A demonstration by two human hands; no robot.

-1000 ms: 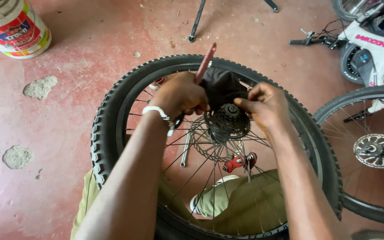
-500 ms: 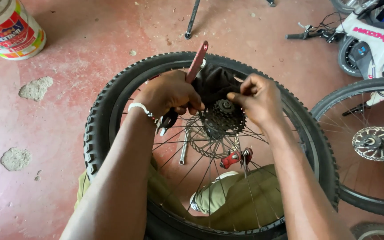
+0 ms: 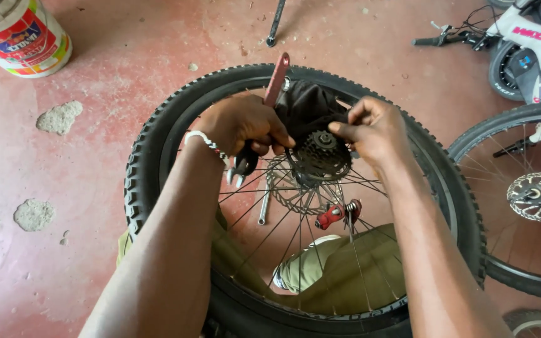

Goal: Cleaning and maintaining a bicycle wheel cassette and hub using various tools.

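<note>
Two hands work at the hub of a bicycle wheel (image 3: 158,163) that lies flat across the person's lap, filling the centre of the frame. At its middle sits the gear cassette (image 3: 322,156), just above centre, half covered by a black cloth (image 3: 308,106) bunched on its upper side. Judging from this, the cassette remains seated on the hub with the cloth pressed to it; wiping or loosening looks to be under way, and nothing has come off the wheel. A disc rotor (image 3: 286,191) shows behind the spokes, and a red quick-release skewer (image 3: 336,214) lies among them, lower centre. The left hand (image 3: 245,125) is clenched around a red-handled tool (image 3: 277,78) whose handle sticks up toward the top of the frame, with dark plier-like grips showing below the fist. The right hand (image 3: 370,128) pinches at the cloth edge beside the cassette, fingers curled, thumb and forefinger closed. Both forearms reach in from the bottom edge, converging on the hub. Outward, a paint bucket (image 3: 17,34) stands at upper left on the red floor (image 3: 95,81), a second wheel (image 3: 521,188) lies at the right edge, and a white bicycle frame (image 3: 533,37) occupies upper right.
</note>
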